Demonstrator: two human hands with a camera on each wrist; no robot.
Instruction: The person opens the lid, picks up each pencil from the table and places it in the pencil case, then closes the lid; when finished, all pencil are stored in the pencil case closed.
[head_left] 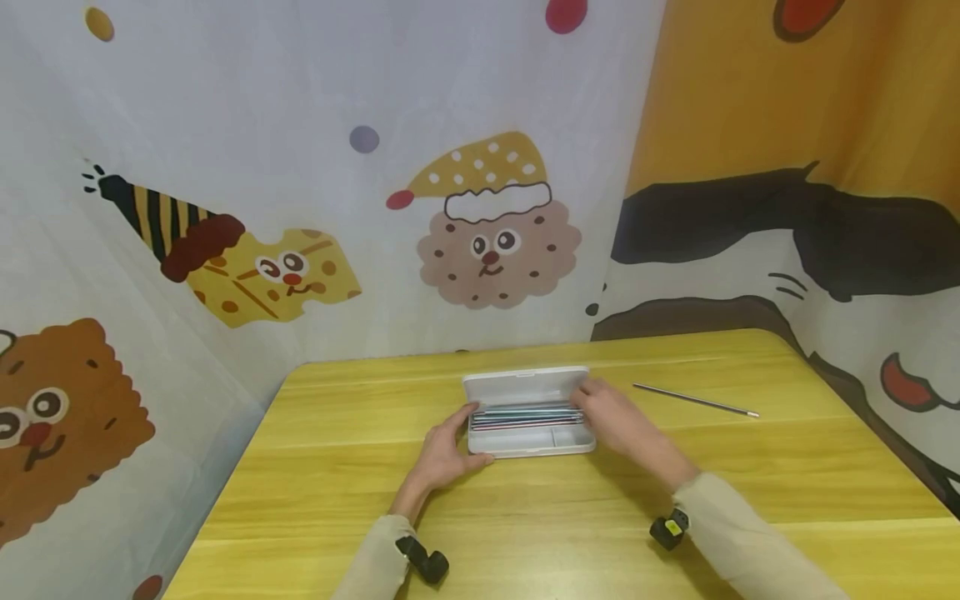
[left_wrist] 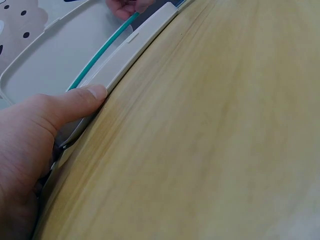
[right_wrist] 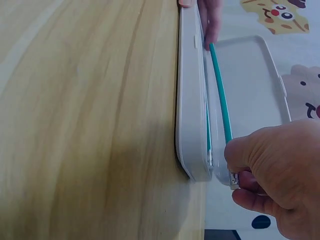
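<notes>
A white pencil case (head_left: 510,443) lies with its lid (head_left: 525,385) raised at the back. Several pencils (head_left: 525,417) lie lengthwise inside. My left hand (head_left: 441,454) holds the case's left end, its thumb on the front wall and fingers toward the back corner. Between thumb and fingers, my right hand (right_wrist: 280,175) pinches a teal pencil (right_wrist: 221,90) near its metal-banded end at the case's right side. That pencil slants above the case's opening in the right wrist view, its far end close to the left fingers (right_wrist: 212,25).
A dark pencil (head_left: 696,400) with a pale end lies on the wooden table (head_left: 337,500), right of the case. Behind the table hangs a cloth (head_left: 300,100) printed with cartoon figures. Each wrist carries a small black camera (head_left: 423,560).
</notes>
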